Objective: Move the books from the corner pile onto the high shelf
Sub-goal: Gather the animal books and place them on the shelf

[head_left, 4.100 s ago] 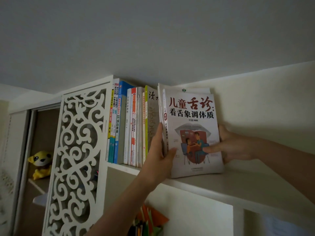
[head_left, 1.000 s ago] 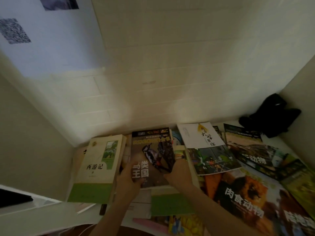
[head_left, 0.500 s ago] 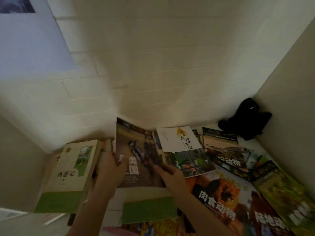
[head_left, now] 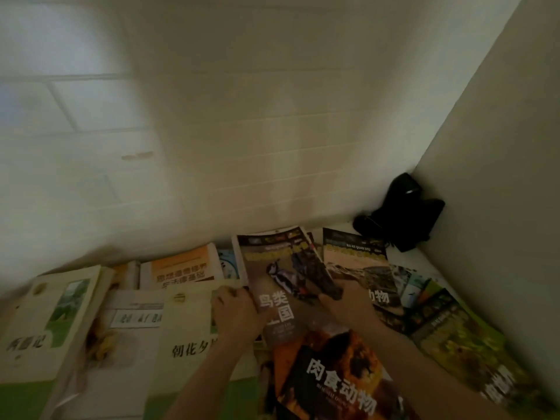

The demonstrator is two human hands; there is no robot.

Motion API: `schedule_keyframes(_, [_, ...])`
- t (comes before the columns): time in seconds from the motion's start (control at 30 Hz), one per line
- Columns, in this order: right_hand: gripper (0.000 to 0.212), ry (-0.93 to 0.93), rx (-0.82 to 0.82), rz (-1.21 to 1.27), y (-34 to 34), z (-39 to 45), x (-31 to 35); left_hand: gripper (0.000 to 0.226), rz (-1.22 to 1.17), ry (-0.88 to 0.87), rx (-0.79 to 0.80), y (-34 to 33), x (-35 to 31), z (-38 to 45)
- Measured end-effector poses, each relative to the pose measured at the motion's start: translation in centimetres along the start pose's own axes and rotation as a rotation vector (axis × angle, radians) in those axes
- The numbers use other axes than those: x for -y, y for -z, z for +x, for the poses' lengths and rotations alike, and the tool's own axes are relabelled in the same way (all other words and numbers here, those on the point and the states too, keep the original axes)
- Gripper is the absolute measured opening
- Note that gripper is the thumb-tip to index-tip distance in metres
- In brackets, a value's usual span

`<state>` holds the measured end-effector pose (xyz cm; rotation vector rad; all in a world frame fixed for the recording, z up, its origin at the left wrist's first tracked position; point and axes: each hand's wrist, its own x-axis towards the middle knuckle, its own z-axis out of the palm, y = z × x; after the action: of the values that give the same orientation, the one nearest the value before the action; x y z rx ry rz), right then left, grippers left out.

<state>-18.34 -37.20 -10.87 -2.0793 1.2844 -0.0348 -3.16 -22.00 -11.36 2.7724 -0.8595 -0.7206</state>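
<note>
Corner pile of books seen from above, read from the left of the frame to the right. At lower left, a cream-and-green book (head_left: 45, 322) lies flat, its left edge running out of the frame; beside it a second cream-and-green book (head_left: 188, 331) overlaps loose papers, with an orange-covered booklet (head_left: 181, 268) above it against the wall base. At centre, the left hand (head_left: 239, 313) grips the left edge of the bird book (head_left: 285, 277), thumb curled over the cover; the book's far end is tilted up off the pile toward the tiled wall (head_left: 242, 131). The right hand (head_left: 348, 304) holds the book's right edge, fingers curled at its margin. Below it the orange animal book (head_left: 336, 374) lies flat, touching both forearms. At right, further nature books (head_left: 357, 259) fan toward the side wall (head_left: 500, 177), and a black object (head_left: 400, 216) sits in the corner. Open room lies above the pile along the wall.
</note>
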Motion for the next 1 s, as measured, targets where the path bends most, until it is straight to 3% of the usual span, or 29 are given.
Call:
schedule_keyframes(0.1, [0.037,0.151,-0.095,-0.086,0.1,-0.5,-0.9,0.107,-0.236,0.041,-0.019,0.4,0.0,1.9])
schedule_keyframes(0.17, [0.041,0.14,-0.039,-0.012,0.2,-1.1,-1.0,0.101,-0.417,0.082,0.017,1.6,-0.9,3.3])
schedule_keyframes(0.27, [0.045,-0.031,0.031,0.092,-0.2,-1.2,-1.2,0.073,-0.461,0.123,-0.025,2.7,-2.1,4.5])
schedule_keyframes(0.37, [0.036,-0.18,0.082,0.257,-0.3,-0.4,-1.4,0.062,-0.596,0.154,-0.098,2.9,-3.0,4.5])
schedule_keyframes(0.47, [0.027,-0.217,0.113,0.37,-0.1,-0.3,-1.2,0.05,-0.807,0.195,-0.012,2.2,-3.4,4.1])
schedule_keyframes(0.57, [0.024,-0.155,0.14,0.354,0.8,-1.3,-1.0,0.068,-0.957,0.177,0.086,2.2,-3.6,3.1])
schedule_keyframes(0.77, [0.023,-0.134,0.162,0.484,1.3,-8.4,0.0,0.065,-0.934,-0.053,0.067,5.3,-2.6,0.3])
schedule_keyframes(0.87, [0.016,-0.14,0.167,0.548,0.1,-12.1,1.3,0.063,-0.969,-0.051,0.119,6.9,-0.2,-0.6])
schedule_keyframes(1.0, [0.029,-0.206,0.173,0.612,-4.1,-14.3,3.4,0.058,-0.883,-0.073,0.17,7.8,3.7,-1.1])
